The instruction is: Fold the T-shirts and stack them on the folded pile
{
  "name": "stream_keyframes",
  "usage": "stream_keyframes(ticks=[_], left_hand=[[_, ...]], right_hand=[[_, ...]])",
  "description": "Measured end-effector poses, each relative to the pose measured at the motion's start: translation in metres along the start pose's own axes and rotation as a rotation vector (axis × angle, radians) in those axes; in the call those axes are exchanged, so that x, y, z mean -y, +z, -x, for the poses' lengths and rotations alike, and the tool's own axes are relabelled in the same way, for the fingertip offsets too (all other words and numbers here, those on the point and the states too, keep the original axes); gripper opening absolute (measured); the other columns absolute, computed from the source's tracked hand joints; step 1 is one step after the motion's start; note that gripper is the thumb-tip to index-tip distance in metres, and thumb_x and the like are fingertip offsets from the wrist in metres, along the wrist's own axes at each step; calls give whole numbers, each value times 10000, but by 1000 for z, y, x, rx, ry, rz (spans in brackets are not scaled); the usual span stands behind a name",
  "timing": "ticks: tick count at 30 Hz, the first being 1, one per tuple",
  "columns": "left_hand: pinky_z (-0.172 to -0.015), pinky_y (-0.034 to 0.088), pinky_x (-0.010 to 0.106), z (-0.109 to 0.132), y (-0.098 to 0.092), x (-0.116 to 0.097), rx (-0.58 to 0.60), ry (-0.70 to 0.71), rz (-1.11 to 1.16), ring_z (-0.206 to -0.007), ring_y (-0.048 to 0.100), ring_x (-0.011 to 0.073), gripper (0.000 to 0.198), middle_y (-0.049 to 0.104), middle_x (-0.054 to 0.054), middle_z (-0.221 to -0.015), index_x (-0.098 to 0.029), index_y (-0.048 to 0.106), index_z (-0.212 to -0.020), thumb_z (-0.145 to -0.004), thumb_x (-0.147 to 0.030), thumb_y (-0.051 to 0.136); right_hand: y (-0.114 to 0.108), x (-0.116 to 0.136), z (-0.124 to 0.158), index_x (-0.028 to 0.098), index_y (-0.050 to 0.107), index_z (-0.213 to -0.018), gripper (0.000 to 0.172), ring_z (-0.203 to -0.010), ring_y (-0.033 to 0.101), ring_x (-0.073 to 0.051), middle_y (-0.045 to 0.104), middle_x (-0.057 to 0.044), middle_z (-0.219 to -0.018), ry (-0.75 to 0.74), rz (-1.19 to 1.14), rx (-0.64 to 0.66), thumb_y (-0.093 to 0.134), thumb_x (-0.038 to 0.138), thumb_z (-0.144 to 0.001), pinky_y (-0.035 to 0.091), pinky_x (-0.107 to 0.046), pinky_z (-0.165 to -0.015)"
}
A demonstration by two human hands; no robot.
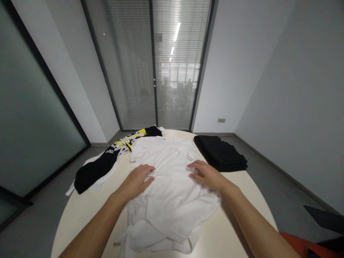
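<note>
Both grips hang loose and empty: left hand [139,179] at nine o'clock on the white shirt [170,190], right hand [204,174] at three, folded black stack [220,153] at two.

Between the left hand [139,181] and the right hand [205,174], an open lane runs over the rumpled white fabric T-shirt [172,186] along the middle of the round cream bench [83,211]. Bare surface lies beside the left forearm, bounded by the black, white and yellow printed garment [99,172] along the far-left rim. At far right, the stack of folded black cloth [220,154] blocks low passage.
</note>
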State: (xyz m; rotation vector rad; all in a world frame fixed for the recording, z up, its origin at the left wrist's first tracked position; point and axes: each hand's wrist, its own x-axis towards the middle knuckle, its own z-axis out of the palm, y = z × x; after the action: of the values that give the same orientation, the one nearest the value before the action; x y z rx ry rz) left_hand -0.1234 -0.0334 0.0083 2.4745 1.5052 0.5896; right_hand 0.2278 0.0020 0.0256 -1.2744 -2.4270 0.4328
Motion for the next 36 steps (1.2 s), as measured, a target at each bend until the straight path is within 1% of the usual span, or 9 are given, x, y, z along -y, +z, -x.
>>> stream_keyframes(ticks=[4, 6, 10, 15, 21, 26, 30, 33, 36], left_hand=[[-1107, 401, 400, 3, 8, 8, 39, 5, -7, -1278, 534, 258, 446, 592, 116, -1378, -197, 548, -1346, -941, -384, 556], [-1179, 318, 433, 4, 12, 13, 89, 21, -22, -1399, 432, 278, 530, 505, 124, -1491, -198, 518, -1401, -929, -434, 573], [-1222, 194, 510, 6, 15, 18, 189, -12, -57, -1517, 216, 321, 710, 301, 129, -1625, -228, 413, -1506, -897, -549, 590], [-1217, 154, 555, 7, 15, 14, 293, -55, -85, -1530, 100, 357, 873, 163, 145, -1658, -246, 330, -1559, -838, -640, 626], [-1211, 132, 580, 4, 22, 15, 236, -40, -114, -1530, 71, 366, 793, 149, 145, -1657, -245, 367, -1546, -887, -644, 555], [-1218, 125, 556, -3, 27, 30, 165, -14, -118, -1534, 126, 330, 763, 219, 129, -1647, -245, 375, -1538, -910, -657, 511], [-1206, 208, 511, -10, 26, 36, 19, -44, -146, -1479, 309, 319, 688, 377, 159, -1583, -186, 466, -1466, -919, -597, 546], [-1119, 359, 458, -14, 19, 30, -95, -62, -170, -1304, 509, 301, 518, 561, 151, -1405, -186, 570, -1339, -905, -465, 625], [-1019, 437, 418, -12, 9, 19, -74, -44, -129, -1101, 613, 262, 298, 673, 94, -1143, -212, 647, -1158, -909, -373, 624]], right_hand=[[1, 4, 2, 223, 685, -1111, 388, -930, 616, -199, 633, -71, -1121, -27, -128, 139, 757, 433, -793, 500, -312, -892], [1, 4, 3, 224, 686, -1100, 445, -1034, 595, -230, 618, -79, -1157, 8, -120, 165, 808, 434, -728, 477, -333, -955], [0, 1, 7, 246, 621, -1267, 699, -1266, 493, -289, 550, -101, -1346, 84, -115, 235, 865, 370, -623, 377, -414, -1111], [2, -6, 10, 278, 548, -1413, 836, -1470, 281, -340, 356, -126, -1580, 132, -80, 304, 842, 451, -649, 216, -496, -1206], [10, -5, 9, 270, 459, -1501, 898, -1521, 169, -365, 236, -147, -1643, 176, -11, 283, 704, 688, -744, 144, -555, -1217], [25, -9, 3, 246, 432, -1520, 855, -1530, 136, -352, 223, -145, -1644, 127, 17, 191, 620, 699, -820, 155, -545, -1221], [35, -18, -7, 234, 456, -1502, 757, -1520, 198, -325, 270, -149, -1630, 63, 58, 107, 557, 662, -885, 179, -529, -1218], [35, -21, -11, 214, 503, -1457, 674, -1484, 299, -303, 350, -158, -1595, -8, 56, 13, 578, 594, -906, 227, -499, -1209], [25, -16, -10, 195, 590, -1338, 541, -1399, 431, -281, 464, -160, -1509, -81, 1, -62, 621, 516, -904, 320, -447, -1170]])
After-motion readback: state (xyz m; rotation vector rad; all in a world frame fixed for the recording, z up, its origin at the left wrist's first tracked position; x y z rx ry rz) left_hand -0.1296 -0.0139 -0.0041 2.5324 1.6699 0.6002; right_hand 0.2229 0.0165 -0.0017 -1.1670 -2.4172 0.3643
